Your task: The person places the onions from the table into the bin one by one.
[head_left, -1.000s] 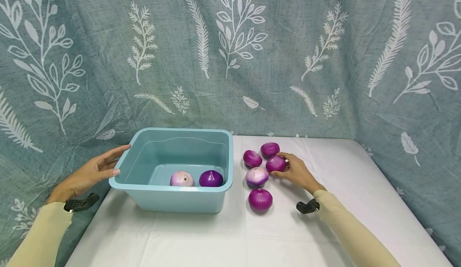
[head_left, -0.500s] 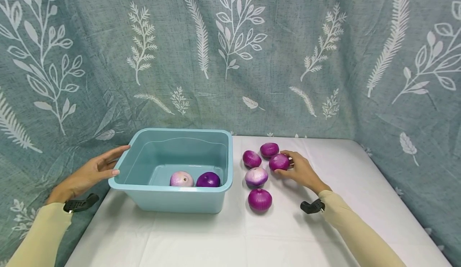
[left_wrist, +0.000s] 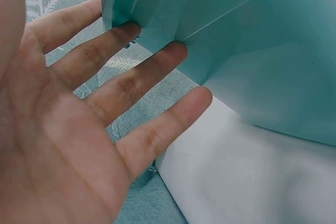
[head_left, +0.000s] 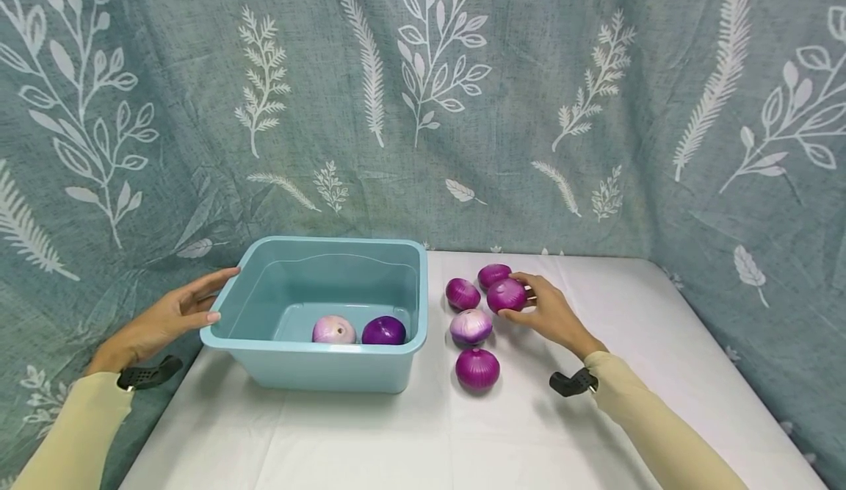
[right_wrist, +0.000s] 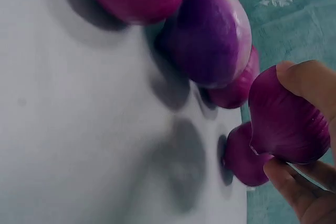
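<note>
Gripping one magenta onion point(head_left: 507, 295) above the counter point(head_left: 370, 438): right hand point(head_left: 554, 319). Touching blue tub point(head_left: 330, 369) (pale onion point(head_left: 333, 330), dark onion point(head_left: 384, 330) inside): left hand point(head_left: 161, 321), fingers spread.

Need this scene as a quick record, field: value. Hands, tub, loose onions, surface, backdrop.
left hand: fingers touching the left side of the light-blue rectangular plastic tub
right hand: pinching a round glossy magenta onion above the table
in tub: round white-and-purple onion, round dark purple onion
loose, right of tub: near magenta onion, pale purple-tinged onion, far-left magenta onion, far-right magenta onion
surface: white cloth-covered table
backdrop: teal fabric with white leaf print
</note>
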### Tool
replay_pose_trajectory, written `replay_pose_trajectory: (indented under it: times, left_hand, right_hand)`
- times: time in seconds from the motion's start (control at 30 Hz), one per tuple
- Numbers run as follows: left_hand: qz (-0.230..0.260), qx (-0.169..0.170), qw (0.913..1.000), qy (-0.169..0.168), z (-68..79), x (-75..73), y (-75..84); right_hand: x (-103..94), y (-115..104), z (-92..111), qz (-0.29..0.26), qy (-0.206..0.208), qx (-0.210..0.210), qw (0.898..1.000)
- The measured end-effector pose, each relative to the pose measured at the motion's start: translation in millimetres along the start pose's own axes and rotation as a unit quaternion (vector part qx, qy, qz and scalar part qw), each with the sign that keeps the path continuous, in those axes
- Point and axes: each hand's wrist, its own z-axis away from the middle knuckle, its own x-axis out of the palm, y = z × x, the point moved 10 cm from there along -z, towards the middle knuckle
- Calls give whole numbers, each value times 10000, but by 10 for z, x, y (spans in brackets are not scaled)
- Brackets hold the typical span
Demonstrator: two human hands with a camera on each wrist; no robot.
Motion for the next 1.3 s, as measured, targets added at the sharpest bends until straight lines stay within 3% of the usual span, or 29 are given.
replay_pose_trajectory:
  times: [0.8, 1.3]
  left_hand:
    - [-43, -4, 10000, 12, -5, -4, 9]
    - [5, -11, 10000, 2, -10, -4, 3]
  right_hand:
    - [-12, -863, -76, -167, 91, -909, 9957]
    - [81, -1355, -131, -835, -91, -1086, 9905]
